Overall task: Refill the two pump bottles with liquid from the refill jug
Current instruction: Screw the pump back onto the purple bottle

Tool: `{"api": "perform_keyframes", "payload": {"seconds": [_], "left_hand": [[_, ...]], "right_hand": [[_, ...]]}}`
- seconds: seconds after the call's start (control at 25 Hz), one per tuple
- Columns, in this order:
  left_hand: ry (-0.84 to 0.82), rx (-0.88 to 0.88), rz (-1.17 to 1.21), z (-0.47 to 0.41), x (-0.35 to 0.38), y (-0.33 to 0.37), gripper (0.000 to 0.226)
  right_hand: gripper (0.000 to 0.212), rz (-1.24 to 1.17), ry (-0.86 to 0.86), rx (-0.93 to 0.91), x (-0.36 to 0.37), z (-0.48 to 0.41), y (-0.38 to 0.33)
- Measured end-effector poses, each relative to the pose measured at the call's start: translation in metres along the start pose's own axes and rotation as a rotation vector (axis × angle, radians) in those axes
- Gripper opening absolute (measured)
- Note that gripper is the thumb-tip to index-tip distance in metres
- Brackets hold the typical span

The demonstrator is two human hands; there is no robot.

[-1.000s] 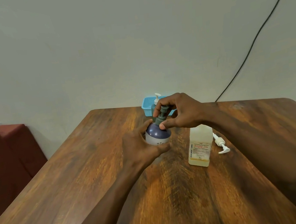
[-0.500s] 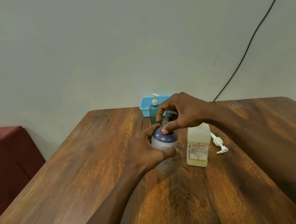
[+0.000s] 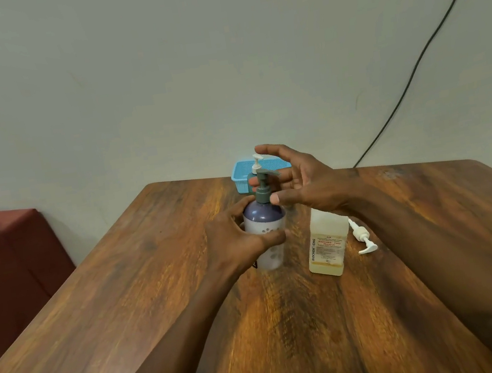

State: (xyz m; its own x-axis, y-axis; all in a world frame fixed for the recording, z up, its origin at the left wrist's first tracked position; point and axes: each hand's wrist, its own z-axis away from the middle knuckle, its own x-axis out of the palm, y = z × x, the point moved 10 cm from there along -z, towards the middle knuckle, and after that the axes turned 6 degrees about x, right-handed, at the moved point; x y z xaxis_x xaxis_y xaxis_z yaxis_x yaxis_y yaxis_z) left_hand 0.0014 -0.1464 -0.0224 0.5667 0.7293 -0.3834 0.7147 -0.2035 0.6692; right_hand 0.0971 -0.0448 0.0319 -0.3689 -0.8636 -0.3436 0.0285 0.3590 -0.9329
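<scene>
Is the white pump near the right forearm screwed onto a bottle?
No, the white pump lies flat on the table beside the square bottle, attached to nothing.

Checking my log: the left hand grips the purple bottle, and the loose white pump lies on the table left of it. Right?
No. The left hand does grip the purple bottle, but the loose white pump lies on the table to its right, past the clear labelled bottle; the head view shows it.
</scene>
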Motion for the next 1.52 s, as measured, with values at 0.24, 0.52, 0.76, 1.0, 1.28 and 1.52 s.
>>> {"api": "perform_keyframes", "payload": {"seconds": [0.24, 0.52, 0.76, 1.0, 1.28, 1.52], "left_hand": [[-0.003, 0.010, -0.016, 0.001, 0.002, 0.009, 0.062], [0.017, -0.012, -0.002, -0.009, 0.000, 0.003, 0.075], [0.020, -0.006, -0.010, -0.007, 0.002, -0.002, 0.076], [-0.074, -0.062, 0.106, -0.013, 0.003, -0.004, 0.068], [0.034, -0.041, -0.009, -0.014, 0.003, 0.007, 0.072], [0.110, -0.011, -0.055, -0.010, 0.001, 0.014, 0.074]], "right_hand": [[0.073, 0.325, 0.436, -0.014, -0.022, 0.006, -0.008], [0.070, 0.008, 0.110, 0.040, -0.006, -0.003, 0.000], [0.066, 0.329, 0.401, -0.045, -0.019, 0.001, -0.018], [0.053, 0.150, 0.101, -0.046, 0.000, -0.005, -0.011], [0.057, 0.246, 0.379, -0.128, -0.014, -0.003, -0.021], [0.065, 0.387, 0.560, -0.182, -0.009, 0.005, -0.030]]}}
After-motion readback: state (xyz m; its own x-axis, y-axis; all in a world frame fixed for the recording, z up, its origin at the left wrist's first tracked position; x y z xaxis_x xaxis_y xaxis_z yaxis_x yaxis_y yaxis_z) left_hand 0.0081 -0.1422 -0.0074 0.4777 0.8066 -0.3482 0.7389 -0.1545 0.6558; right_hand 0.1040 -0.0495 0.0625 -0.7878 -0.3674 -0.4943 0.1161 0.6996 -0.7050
